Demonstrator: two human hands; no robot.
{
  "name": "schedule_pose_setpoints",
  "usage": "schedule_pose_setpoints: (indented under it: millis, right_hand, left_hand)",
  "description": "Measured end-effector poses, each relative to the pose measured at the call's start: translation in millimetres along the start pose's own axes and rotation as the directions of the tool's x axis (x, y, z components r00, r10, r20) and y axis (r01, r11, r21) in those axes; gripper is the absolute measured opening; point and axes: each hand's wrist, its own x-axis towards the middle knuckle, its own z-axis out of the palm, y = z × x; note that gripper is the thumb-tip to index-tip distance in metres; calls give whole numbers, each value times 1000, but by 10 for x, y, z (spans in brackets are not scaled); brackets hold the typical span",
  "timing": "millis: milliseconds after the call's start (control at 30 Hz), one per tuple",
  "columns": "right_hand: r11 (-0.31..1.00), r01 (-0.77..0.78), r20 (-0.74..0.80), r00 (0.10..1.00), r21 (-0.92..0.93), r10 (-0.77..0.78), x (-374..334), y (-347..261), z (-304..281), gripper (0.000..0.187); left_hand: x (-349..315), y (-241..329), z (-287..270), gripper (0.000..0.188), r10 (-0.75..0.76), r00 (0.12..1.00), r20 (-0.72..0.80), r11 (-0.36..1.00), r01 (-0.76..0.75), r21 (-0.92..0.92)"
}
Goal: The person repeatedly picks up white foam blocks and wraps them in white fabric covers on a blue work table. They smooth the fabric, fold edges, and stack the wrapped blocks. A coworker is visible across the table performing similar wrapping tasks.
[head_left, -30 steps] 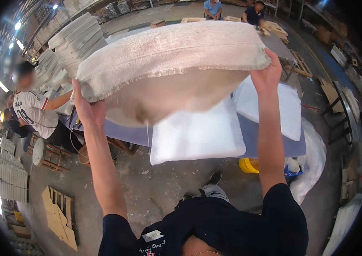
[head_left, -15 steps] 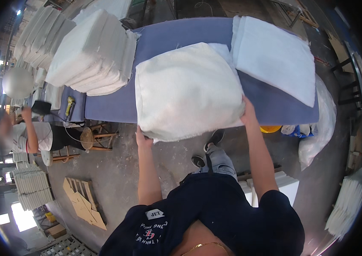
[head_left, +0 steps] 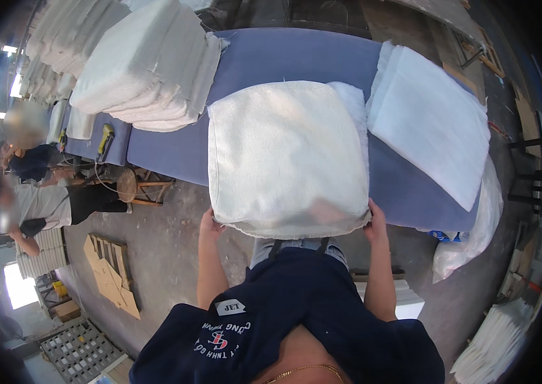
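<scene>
A cream fabric cushion, square with rounded corners, lies at the front of the padded table in front of me, its near edge overhanging. My left hand grips its near left corner. At the near right corner my right hand closes on the cushion's edge. Some fingers of both hands are hidden under the fabric. White wadding shows behind the cushion's far right side.
The table has a blue-grey cover. A tall stack of cream cushions stands at left, folded white wadding sheets at right. Yellow-green air tools lie farther left, near co-workers. A plastic bag hangs at the right end.
The cushion has come nearer my body and sits squarer to me, with both hands still on its near corners. My view has shifted, and a second co-worker shows at the left.
</scene>
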Motion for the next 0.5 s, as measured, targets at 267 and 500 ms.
schedule_pose_setpoints:
  millis: [267,500]
  right_hand:
    - [971,98,-287,944,-219,-161,381,357,3,46]
    - [904,95,-416,864,-418,-283,518,430,-106,49]
  left_hand:
    - [417,-132,-88,35,-152,987,-55,979,158,129]
    - [872,-585,-107,54,112,983,142,991,-99,-92]
